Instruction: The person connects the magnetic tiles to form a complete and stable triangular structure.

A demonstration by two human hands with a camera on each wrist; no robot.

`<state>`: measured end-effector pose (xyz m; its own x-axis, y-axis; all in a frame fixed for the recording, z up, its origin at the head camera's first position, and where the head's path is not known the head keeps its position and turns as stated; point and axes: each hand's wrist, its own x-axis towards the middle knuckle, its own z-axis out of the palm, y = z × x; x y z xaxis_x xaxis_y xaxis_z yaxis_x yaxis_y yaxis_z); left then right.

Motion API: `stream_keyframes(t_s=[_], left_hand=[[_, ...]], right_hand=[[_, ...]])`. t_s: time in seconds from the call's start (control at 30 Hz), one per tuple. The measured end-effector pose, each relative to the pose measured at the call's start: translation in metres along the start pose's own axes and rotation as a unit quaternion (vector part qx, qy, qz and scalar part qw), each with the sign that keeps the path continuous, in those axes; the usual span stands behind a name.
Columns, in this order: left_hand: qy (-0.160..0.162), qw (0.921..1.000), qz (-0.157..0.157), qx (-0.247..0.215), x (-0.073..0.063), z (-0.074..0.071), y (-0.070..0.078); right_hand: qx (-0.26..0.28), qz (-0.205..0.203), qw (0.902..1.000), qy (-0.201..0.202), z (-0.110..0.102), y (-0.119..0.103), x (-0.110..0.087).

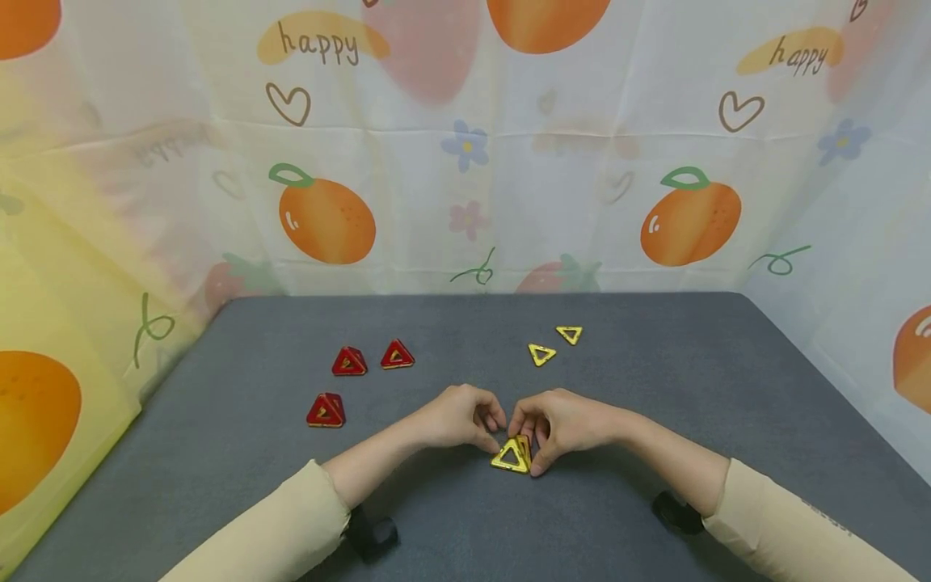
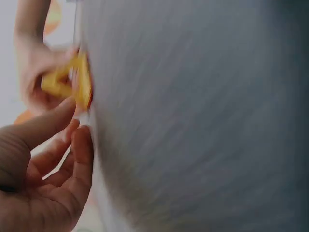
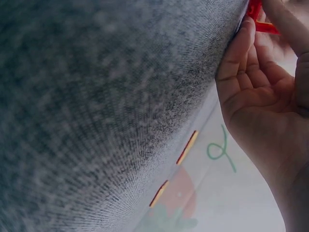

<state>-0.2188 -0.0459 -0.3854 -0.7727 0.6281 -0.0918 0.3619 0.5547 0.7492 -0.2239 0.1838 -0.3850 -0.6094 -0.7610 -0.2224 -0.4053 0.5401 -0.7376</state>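
Near the front middle of the table, a yellow triangular tile with an open centre (image 1: 511, 468) lies low, joined along its right side by a raised triangular tile (image 1: 525, 449). My right hand (image 1: 570, 420) pinches the raised tile, index finger near its top and thumb at its lower right. In the right wrist view the tile's far face shows as a red bar (image 3: 266, 27) beside the fingers. My left hand (image 1: 460, 416) is at the left, its thumb tip close to the low tile's upper edge. In the left wrist view its fingers bend loosely around nothing.
Two yellow triangular tiles (image 1: 542, 347) (image 1: 570, 328) lie flat at the back right. Three small red pyramids (image 1: 349, 362) (image 1: 397, 356) (image 1: 326, 412) stand at the left. A printed curtain (image 1: 465, 242) hangs behind the grey table (image 1: 218, 420). Black devices (image 1: 372, 535) (image 1: 678, 513) sit at both wrists.
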Motion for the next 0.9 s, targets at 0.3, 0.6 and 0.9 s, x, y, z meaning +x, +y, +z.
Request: stream_keyframes(t_s=[0.3, 0.6, 0.9], left_hand=[[0.085, 0.9941, -0.049, 0.046, 0.065, -0.025, -0.008], [0.015, 0.9955, -0.068, 0.064, 0.108, -0.021, -0.003], [-0.006, 0.9829, -0.097, 0.156, 0.118, -0.015, 0.005]], right_hand=[[0.005, -0.007, 0.9999, -0.009, 0.001, 0.003, 0.001], [0.000, -0.005, 0.9999, -0.009, 0.000, 0.004, 0.001], [-0.007, -0.009, 0.9999, -0.007, -0.001, 0.003, 0.001]])
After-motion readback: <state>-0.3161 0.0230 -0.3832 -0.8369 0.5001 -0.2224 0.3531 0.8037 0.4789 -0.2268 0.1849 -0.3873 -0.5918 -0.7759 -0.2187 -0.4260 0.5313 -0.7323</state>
